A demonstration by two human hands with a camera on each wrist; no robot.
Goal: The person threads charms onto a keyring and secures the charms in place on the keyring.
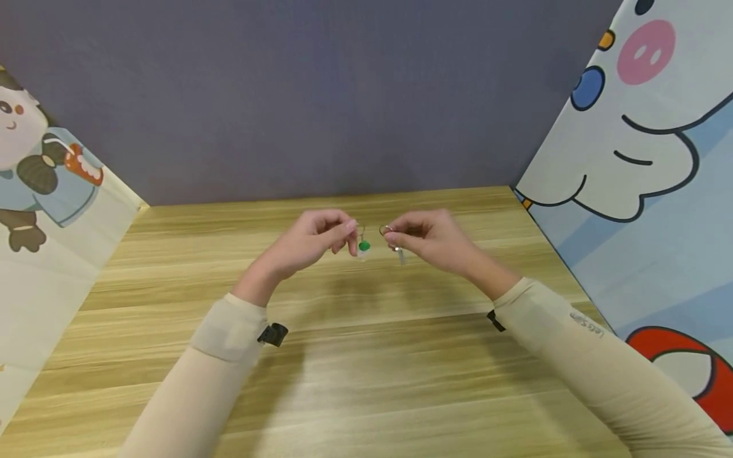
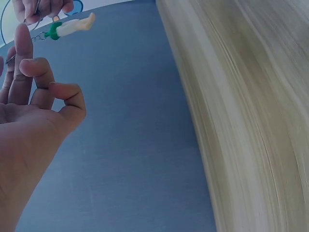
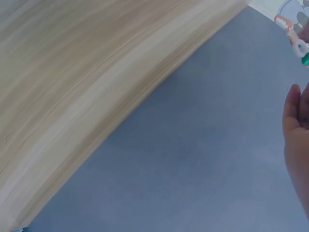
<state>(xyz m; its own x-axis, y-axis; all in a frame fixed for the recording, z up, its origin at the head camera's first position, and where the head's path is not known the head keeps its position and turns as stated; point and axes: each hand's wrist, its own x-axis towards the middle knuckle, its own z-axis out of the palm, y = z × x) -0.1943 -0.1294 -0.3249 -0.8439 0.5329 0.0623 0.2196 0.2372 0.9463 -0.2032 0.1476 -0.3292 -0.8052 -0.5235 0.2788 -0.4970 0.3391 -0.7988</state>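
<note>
Above the table, my left hand (image 1: pixel 317 239) pinches the small metal ring and chain of a keychain (image 1: pixel 364 245) between thumb and fingertips. A green and white charm dangles from it; the left wrist view shows the charm (image 2: pixel 72 27) with a green collar, a white body and a pale end. My right hand (image 1: pixel 438 240) pinches a larger metal key ring (image 1: pixel 385 230), with a small silvery flat piece (image 1: pixel 401 256) hanging below. A short gap separates the two hands. In the right wrist view, only part of the right hand (image 3: pixel 297 140) shows at the edge.
The wood-grain table (image 1: pixel 366 381) lies beneath both hands. A grey-blue wall panel (image 1: pixel 332 95) rises behind its far edge. Cartoon-printed panels stand at the left (image 1: pixel 51 280) and right (image 1: pixel 647 210). Both forearms wear beige sleeves with dark straps near the wrists.
</note>
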